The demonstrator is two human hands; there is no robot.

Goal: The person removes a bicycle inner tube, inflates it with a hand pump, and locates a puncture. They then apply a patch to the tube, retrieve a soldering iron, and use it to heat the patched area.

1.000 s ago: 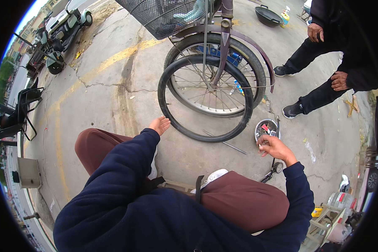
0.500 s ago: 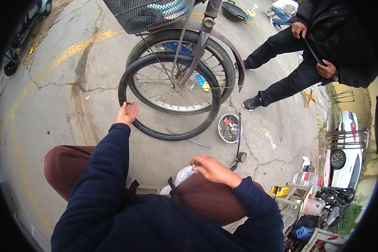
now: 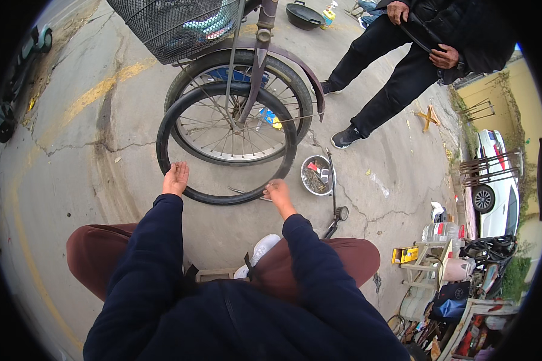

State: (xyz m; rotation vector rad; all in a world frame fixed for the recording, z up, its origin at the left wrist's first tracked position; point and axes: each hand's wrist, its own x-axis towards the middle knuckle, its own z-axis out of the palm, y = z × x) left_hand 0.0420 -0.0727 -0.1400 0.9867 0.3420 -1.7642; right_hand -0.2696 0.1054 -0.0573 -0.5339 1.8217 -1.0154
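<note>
An inflated black ring, which looks like a bicycle inner tube (image 3: 164, 162), stands tilted in front of the bicycle's front wheel (image 3: 301, 123). My left hand (image 3: 176, 178) is at its lower left side, palm up, with fingers stretched out and open. At the lower right of the ring, my right hand (image 3: 277, 192) is closed in a pinch against the rubber. Whatever lies between those fingertips is too small to make out. Part of a thin metal rod (image 3: 238, 190) shows inside the ring, near the ground.
A bowl of small parts (image 3: 317, 175) sits to the right, beside a pump with a round gauge (image 3: 342, 213). Beyond it stands a person in dark trousers (image 3: 385, 99), holding a black strip. A wire basket (image 3: 180, 30) overhangs the wheel. Clutter surrounds a small stand (image 3: 427, 265).
My right hand has moved from beside my knee forward to the tube's lower right. The left hand remains by the tube, fingers still out. The view has shifted slightly.
</note>
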